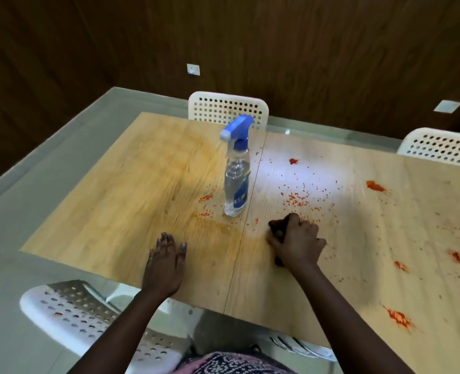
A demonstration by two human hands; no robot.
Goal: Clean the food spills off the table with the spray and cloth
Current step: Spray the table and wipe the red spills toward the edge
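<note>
Table [142, 184]: one spray bottle [237, 182], one cloth [277, 225] (balled), three chairs.

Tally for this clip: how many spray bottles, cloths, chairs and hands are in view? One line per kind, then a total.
Spray bottle: 1
Cloth: 1, bunched under the right hand
Chairs: 3, one far, one far right, one near left
Hands: 2, the left hand flat on the table
Total: 7

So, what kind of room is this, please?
Probably a dining or meeting room. A long wooden table has white perforated chairs around it, a dark wood-panelled wall stands behind, and the floor is pale and smooth.
</note>
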